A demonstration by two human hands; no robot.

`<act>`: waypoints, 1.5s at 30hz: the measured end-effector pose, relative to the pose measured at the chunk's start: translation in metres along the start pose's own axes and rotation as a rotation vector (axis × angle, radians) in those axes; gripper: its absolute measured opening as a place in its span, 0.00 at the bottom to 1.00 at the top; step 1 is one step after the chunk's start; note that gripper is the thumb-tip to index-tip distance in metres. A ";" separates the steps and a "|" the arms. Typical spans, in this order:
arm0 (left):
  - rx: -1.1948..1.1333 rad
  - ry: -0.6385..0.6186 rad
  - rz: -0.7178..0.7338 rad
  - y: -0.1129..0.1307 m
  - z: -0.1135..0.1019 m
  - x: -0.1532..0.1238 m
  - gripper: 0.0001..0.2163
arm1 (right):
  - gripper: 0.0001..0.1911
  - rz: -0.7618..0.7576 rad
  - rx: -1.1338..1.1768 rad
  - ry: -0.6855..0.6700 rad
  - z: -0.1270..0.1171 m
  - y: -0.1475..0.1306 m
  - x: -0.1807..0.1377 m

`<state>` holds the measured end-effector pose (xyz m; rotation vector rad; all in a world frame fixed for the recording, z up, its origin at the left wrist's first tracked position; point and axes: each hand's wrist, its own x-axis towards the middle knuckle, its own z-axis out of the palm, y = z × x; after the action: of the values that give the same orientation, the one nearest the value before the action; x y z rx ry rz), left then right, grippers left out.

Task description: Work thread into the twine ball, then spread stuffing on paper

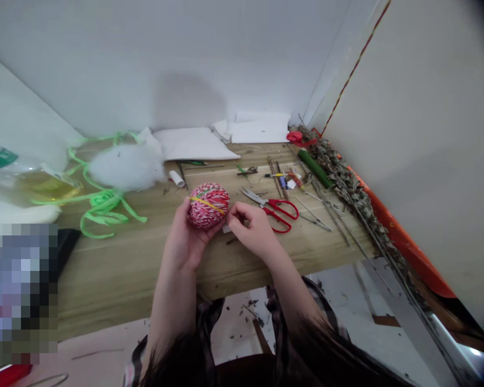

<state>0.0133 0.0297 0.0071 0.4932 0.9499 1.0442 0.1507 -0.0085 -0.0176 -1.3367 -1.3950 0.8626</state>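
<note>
Yarn ball [210, 216] looks pretty much wrapped, yellow strand [207, 203] across it, cupped above the table [121, 279] in the left hand's [190, 236] curled fingers; right hand's [250, 224] are pinched beside it, can't tell on what, or what's left to do

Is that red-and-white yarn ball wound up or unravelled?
Wound up: strands wrap closely round the yarn ball, held in the left hand. Whether the right hand pinches a loose end, I cannot tell.

No readable text, numbers or signs anywhere
</note>
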 end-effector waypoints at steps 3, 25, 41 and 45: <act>0.048 -0.035 0.001 -0.002 -0.001 0.000 0.17 | 0.07 -0.005 0.004 0.003 0.000 0.000 0.000; 0.083 -0.086 -0.008 -0.004 0.000 -0.002 0.16 | 0.05 -0.036 0.018 0.004 -0.001 -0.001 0.000; 0.220 -0.009 0.113 -0.013 -0.003 0.002 0.25 | 0.05 -0.033 0.008 0.006 -0.001 -0.001 0.000; 0.193 -0.034 0.086 -0.011 -0.003 0.002 0.26 | 0.05 -0.031 0.012 0.013 -0.001 -0.001 0.000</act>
<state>0.0172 0.0260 -0.0036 0.7150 1.0114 1.0230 0.1512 -0.0090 -0.0162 -1.3061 -1.3951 0.8397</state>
